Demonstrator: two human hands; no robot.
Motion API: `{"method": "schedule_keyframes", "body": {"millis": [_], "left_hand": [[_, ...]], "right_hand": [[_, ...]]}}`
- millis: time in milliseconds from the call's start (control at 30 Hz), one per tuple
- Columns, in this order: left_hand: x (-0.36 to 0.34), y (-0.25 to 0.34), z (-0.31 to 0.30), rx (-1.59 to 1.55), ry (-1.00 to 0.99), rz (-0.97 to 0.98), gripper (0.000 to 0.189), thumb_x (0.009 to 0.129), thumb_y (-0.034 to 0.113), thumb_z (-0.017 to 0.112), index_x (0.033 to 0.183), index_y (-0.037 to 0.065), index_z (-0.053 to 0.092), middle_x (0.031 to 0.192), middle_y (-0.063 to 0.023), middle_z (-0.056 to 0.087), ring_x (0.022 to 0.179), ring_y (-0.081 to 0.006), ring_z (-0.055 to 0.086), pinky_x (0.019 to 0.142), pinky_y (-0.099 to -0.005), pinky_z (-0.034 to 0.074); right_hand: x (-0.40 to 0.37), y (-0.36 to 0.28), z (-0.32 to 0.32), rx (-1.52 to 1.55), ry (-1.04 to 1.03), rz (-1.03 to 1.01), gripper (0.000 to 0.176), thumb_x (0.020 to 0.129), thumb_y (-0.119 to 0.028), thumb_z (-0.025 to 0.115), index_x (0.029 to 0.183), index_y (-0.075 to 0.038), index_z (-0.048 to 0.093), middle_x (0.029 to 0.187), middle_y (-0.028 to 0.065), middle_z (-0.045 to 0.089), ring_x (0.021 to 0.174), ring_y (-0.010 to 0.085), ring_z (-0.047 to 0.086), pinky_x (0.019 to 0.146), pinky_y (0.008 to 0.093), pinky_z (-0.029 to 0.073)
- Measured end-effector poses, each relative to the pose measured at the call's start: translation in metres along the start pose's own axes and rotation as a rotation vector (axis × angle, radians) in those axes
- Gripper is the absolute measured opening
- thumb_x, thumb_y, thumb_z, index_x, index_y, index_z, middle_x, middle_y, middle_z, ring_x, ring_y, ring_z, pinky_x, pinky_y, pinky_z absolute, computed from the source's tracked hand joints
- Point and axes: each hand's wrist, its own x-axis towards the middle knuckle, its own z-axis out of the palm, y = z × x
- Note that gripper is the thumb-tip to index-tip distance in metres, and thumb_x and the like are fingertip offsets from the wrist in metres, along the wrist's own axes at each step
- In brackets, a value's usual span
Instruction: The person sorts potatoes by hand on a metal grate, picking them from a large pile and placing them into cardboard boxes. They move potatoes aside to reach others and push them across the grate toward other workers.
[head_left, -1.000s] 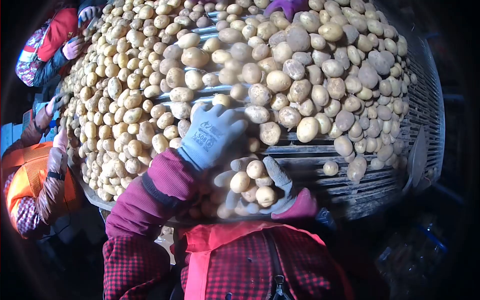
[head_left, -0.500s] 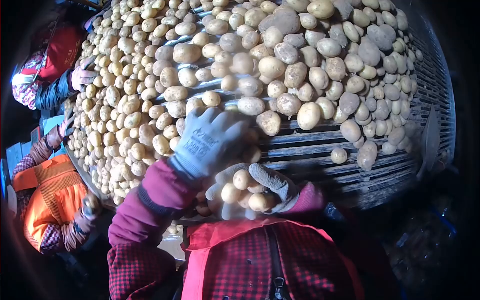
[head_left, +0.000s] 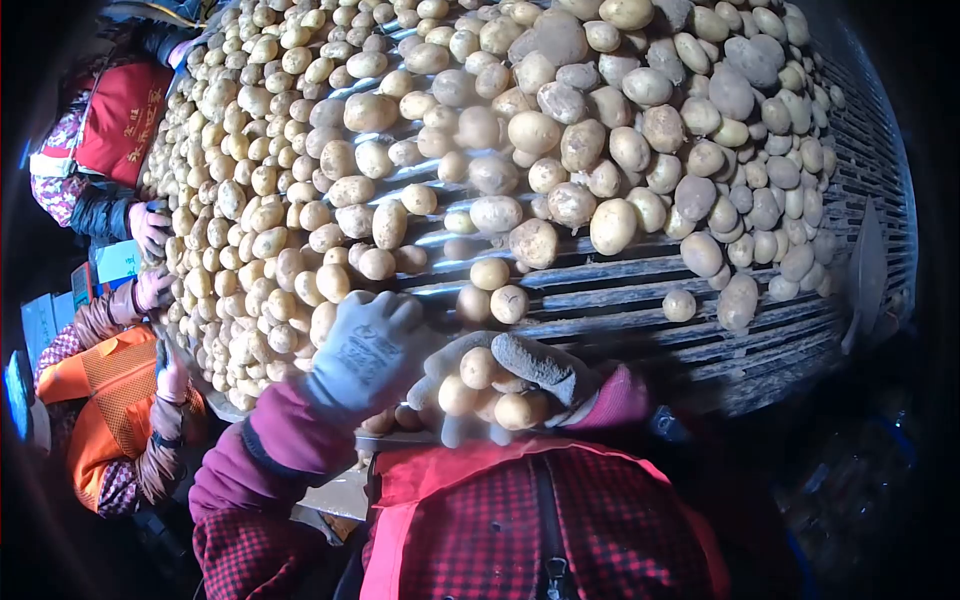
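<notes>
Right hand (head_left: 540, 372), yours, gloved: palm up, cupped around a handful of small potatoes (head_left: 458, 394), just before your checked jacket (head_left: 510, 510). Left hand (head_left: 365, 350), yours, gloved: back upward, fingers bent, just beside the right; palm side hidden, so whether it is clamped on anything cannot be told. Loose potatoes (head_left: 489, 275), three, clustered: on the slatted rack (head_left: 620, 270), straight ahead of your right hand, ahead and to the right of your left; the right is nearer. Form roundish, no clear long axis; slats (head_left: 600, 298) run crosswise to your reach. Potato heap (head_left: 270, 242): beyond, spreading left and right. Far left: orange-vested co-worker (head_left: 115, 385), red-aproned co-worker (head_left: 120, 125).
</notes>
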Motion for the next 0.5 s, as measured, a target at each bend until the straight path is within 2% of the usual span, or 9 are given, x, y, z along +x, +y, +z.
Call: {"method": "schedule_keyframes", "body": {"millis": [67,100,133,200,267,300,400,500], "left_hand": [[-0.001,-0.011,-0.009,-0.128,0.027,-0.028,0.028,0.079,0.025,0.074,0.107,0.022,0.072,0.11,-0.0027,0.065,0.092,-0.0236,0.063,0.075,-0.0416,0.05],[0.004,-0.014,-0.012,-0.093,0.145,-0.066,0.019,0.085,0.033,0.073,0.098,0.019,0.073,0.11,-0.0018,0.064,0.094,-0.024,0.062,0.072,-0.0411,0.047],[0.016,-0.014,-0.017,-0.05,0.261,-0.093,0.037,0.084,0.033,0.074,0.117,0.016,0.068,0.115,-0.0046,0.064,0.096,-0.0258,0.063,0.076,-0.0444,0.049],[0.042,-0.018,-0.012,-0.069,0.344,-0.094,0.048,0.08,0.023,0.074,0.126,0.013,0.063,0.114,-0.0075,0.065,0.096,-0.0286,0.065,0.076,-0.043,0.051],[0.071,-0.026,0.02,0.046,0.207,-0.094,0.055,0.084,0.021,0.068,0.137,0.013,0.055,0.121,-0.0108,0.063,0.101,-0.0303,0.065,0.081,-0.0442,0.052],[0.077,-0.022,0.011,0.038,0.164,-0.064,0.056,0.088,0.017,0.062,0.143,0.014,0.051,0.124,-0.0133,0.06,0.107,-0.0326,0.064,0.087,-0.0464,0.051],[0.087,-0.019,0.015,0.124,0.035,-0.131,0.057,0.09,0.015,0.059,0.145,0.015,0.049,0.123,-0.0139,0.059,0.109,-0.0339,0.063,0.09,-0.0479,0.05],[0.094,-0.022,0.009,0.023,0.022,-0.148,0.052,0.09,0.016,0.06,0.141,0.015,0.054,0.121,-0.0148,0.06,0.108,-0.0342,0.063,0.088,-0.0487,0.05]], "right_hand": [[-0.001,0.0,-0.001,0.002,0.004,-0.004,0.062,0.106,-0.057,0.046,0.149,-0.013,0.048,0.15,0.0218,0.05,0.108,0.0361,0.066,0.069,0.0344,0.054],[-0.001,0.001,-0.001,0.006,0.005,-0.005,0.062,0.106,-0.057,0.046,0.149,-0.013,0.048,0.15,0.0217,0.05,0.108,0.0358,0.066,0.069,0.0343,0.054],[0.0,0.003,-0.001,0.007,0.003,-0.004,0.062,0.106,-0.057,0.046,0.149,-0.013,0.048,0.15,0.0216,0.05,0.109,0.0356,0.066,0.069,0.0342,0.054],[0.002,0.005,-0.004,0.015,0.003,-0.007,0.061,0.106,-0.057,0.046,0.149,-0.013,0.048,0.15,0.0214,0.05,0.109,0.0352,0.066,0.07,0.0339,0.054],[0.004,0.006,-0.004,0.011,0.0,-0.006,0.061,0.106,-0.057,0.046,0.149,-0.013,0.048,0.15,0.0211,0.05,0.109,0.0347,0.066,0.07,0.0337,0.054],[0.005,0.006,-0.006,0.009,0.002,-0.006,0.061,0.106,-0.057,0.046,0.149,-0.013,0.048,0.15,0.021,0.05,0.109,0.0345,0.066,0.07,0.0336,0.054],[0.009,0.007,-0.01,0.024,-0.009,-0.013,0.061,0.107,-0.057,0.046,0.149,-0.013,0.048,0.15,0.0207,0.05,0.109,0.0338,0.066,0.07,0.0332,0.054],[0.011,0.006,-0.013,0.031,-0.02,-0.017,0.061,0.107,-0.056,0.046,0.15,-0.012,0.047,0.15,0.0204,0.05,0.11,0.0331,0.066,0.07,0.0329,0.055]]}}
